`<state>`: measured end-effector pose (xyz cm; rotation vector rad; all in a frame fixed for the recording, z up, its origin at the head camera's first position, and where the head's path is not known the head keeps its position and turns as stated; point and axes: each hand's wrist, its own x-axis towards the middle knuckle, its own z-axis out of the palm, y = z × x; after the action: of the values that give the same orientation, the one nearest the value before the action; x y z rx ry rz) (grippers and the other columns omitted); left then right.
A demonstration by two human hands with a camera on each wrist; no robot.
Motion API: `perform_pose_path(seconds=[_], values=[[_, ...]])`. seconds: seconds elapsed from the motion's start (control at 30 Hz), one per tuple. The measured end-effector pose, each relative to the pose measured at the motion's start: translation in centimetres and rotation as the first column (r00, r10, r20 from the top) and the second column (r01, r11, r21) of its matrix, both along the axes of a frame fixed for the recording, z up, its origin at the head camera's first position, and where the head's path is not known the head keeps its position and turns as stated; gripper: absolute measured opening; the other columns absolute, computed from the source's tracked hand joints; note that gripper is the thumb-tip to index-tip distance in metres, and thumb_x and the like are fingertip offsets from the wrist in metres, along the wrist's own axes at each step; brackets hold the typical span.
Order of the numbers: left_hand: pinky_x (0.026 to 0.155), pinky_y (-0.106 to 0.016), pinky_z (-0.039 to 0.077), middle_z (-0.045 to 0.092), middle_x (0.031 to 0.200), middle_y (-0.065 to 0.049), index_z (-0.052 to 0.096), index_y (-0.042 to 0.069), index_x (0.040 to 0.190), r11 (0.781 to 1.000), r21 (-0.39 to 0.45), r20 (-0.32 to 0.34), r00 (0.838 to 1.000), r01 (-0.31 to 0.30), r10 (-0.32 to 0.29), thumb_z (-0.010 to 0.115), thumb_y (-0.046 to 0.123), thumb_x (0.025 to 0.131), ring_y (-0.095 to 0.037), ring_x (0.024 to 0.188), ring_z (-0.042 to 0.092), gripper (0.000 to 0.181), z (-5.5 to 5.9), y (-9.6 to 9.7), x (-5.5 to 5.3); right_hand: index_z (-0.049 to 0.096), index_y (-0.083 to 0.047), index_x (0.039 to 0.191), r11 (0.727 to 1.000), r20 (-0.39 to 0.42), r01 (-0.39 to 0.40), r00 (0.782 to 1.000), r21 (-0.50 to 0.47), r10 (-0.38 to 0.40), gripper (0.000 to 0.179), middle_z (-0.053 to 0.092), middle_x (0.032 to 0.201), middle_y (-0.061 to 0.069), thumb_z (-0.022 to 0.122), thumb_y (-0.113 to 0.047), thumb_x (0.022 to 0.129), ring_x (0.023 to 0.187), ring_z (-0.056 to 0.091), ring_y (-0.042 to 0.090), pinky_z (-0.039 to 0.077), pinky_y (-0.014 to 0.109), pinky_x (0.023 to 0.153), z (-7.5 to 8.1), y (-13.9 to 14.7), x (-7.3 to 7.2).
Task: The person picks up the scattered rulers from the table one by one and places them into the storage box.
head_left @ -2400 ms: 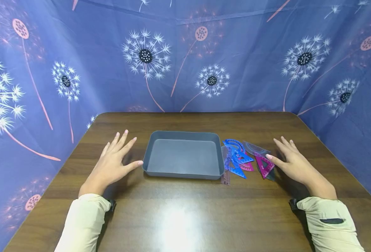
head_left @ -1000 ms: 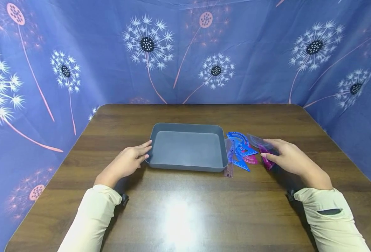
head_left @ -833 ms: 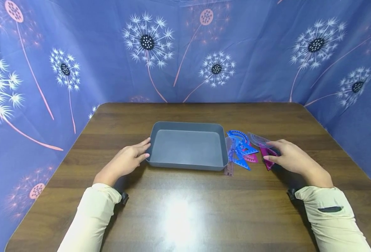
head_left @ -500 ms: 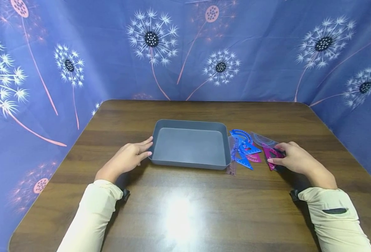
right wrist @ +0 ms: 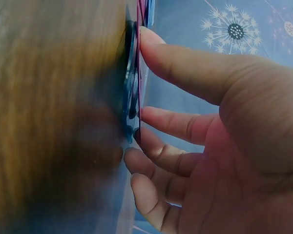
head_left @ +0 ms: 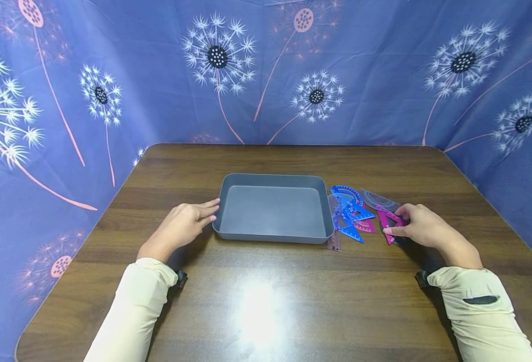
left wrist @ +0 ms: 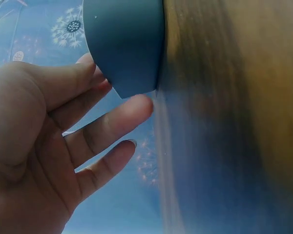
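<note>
The grey rectangular tray (head_left: 272, 211) stands on the wooden table, its inside bare. My left hand (head_left: 180, 229) touches the tray's left wall with extended fingertips, which the left wrist view shows at a corner of the tray (left wrist: 124, 44). To the right, my right hand (head_left: 428, 234) pinches a magenta set square (head_left: 385, 221) between thumb and fingers. In the right wrist view the set square (right wrist: 139, 73) is edge-on, just over dark transparent pieces (right wrist: 130, 73). A clear protractor (head_left: 376, 200) lies behind it, partly covered.
Between tray and right hand lie a blue protractor (head_left: 347, 192), blue set squares (head_left: 350, 231), a magenta protractor (head_left: 366, 225) and a clear purplish ruler (head_left: 334, 241) against the tray's right wall. A dandelion-print cloth (head_left: 266, 75) hangs behind the wooden table (head_left: 211, 301).
My left hand has come from a spread pose beside the tray to touch its left wall. My right hand has lowered from above the pieces and taken hold of the magenta set square.
</note>
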<state>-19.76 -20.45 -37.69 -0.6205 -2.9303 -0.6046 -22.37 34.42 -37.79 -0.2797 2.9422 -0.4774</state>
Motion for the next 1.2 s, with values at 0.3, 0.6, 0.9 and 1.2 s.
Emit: perform_pose_path(seconds=[0.3,0.6,0.9,1.2], values=[[0.092,-0.047,0.051,0.055,0.142,0.0,0.065,0.007,0.13,0.998,0.054,-0.032,0.999,0.04,-0.038,0.066,0.017,0.097,-0.028,0.124,0.058,0.035,-0.3,-0.2,-0.3,0.053,0.012,0.111,0.993,0.069,0.1,0.993,-0.069,-0.096,0.071,0.059,0.085,0.015,0.082,-0.044,0.079,0.077,0.052,0.027,0.039,0.033,0.062,0.3,0.0,0.0],[0.053,-0.027,0.042,0.054,0.143,0.001,0.065,0.007,0.131,0.994,0.11,0.044,0.999,0.025,-0.03,0.065,0.019,0.098,-0.009,0.054,0.057,0.035,-0.3,-0.2,-0.4,0.057,0.009,0.101,0.957,0.148,0.19,0.976,-0.219,-0.16,0.043,0.058,0.072,0.003,0.076,-0.028,0.088,0.067,0.053,0.016,0.045,0.03,0.056,0.5,0.6,0.4],[0.049,-0.025,0.041,0.054,0.144,-0.001,0.064,0.004,0.13,0.987,0.16,0.078,0.997,0.013,-0.026,0.065,0.016,0.098,-0.013,0.057,0.062,0.034,-0.5,-0.3,-0.4,0.062,0.009,0.097,0.903,0.24,0.222,0.961,-0.369,-0.138,0.026,0.058,0.068,-0.003,0.065,-0.017,0.097,0.06,0.051,0.006,0.045,0.023,0.053,1.2,0.7,0.8],[0.056,-0.023,0.05,0.054,0.143,-0.005,0.064,0.001,0.129,0.986,0.164,0.074,0.997,0.022,-0.035,0.064,0.014,0.098,-0.01,0.067,0.07,0.034,-0.8,-0.3,-0.4,0.065,0.008,0.1,0.886,0.293,0.236,0.949,-0.399,-0.12,0.027,0.053,0.066,-0.005,0.066,-0.019,0.095,0.059,0.049,0.008,0.037,0.025,0.048,1.1,1.0,1.1]])
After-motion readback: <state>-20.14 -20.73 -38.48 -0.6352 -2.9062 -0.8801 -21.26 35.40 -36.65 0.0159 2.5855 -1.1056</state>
